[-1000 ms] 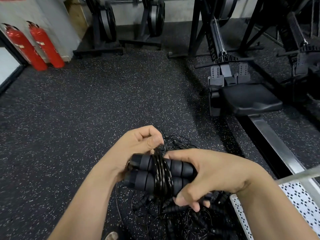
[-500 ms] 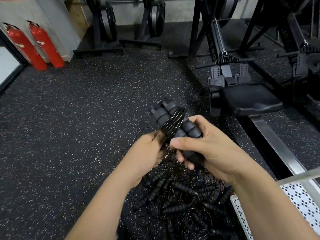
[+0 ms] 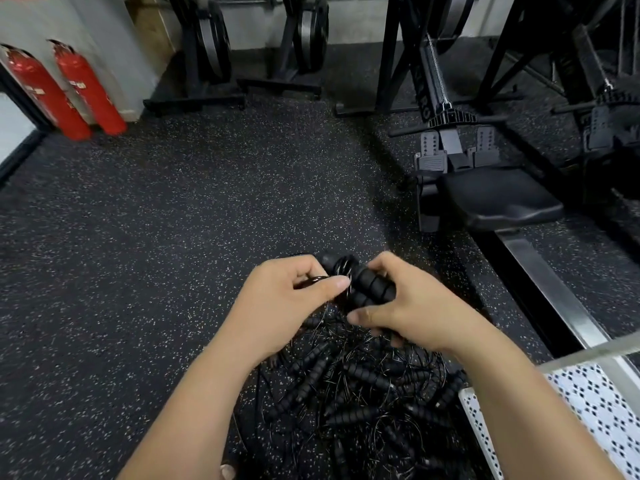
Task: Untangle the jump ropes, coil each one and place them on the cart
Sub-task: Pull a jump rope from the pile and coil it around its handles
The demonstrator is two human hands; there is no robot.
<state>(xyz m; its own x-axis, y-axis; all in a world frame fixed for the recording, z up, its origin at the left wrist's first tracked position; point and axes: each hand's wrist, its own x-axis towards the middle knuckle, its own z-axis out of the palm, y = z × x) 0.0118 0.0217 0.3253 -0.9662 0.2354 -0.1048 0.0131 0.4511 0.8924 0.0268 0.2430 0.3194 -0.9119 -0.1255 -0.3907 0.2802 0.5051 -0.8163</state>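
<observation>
I hold one coiled jump rope (image 3: 363, 282) in front of me: two black ribbed foam handles side by side with thin black cord wound round them. My right hand (image 3: 412, 306) grips the handles from the right. My left hand (image 3: 287, 303) pinches the cord loops at the bundle's left end. Below my hands a tangled pile of jump ropes (image 3: 360, 396) lies on the floor, with several black handles and thin wire cords. The white perforated cart (image 3: 595, 407) shows at the lower right, partly behind my right forearm.
A black rowing machine (image 3: 491, 195) with its steel rail stands to the right. Weight-plate racks (image 3: 207, 64) line the back wall and two red fire extinguishers (image 3: 59, 91) stand at the back left. Dark speckled rubber floor (image 3: 173, 220) spreads to the left.
The bundle has come down from its raised, tilted position to lie more level between my hands. My left hand has moved from under the bundle to its left end, pinching the cord.
</observation>
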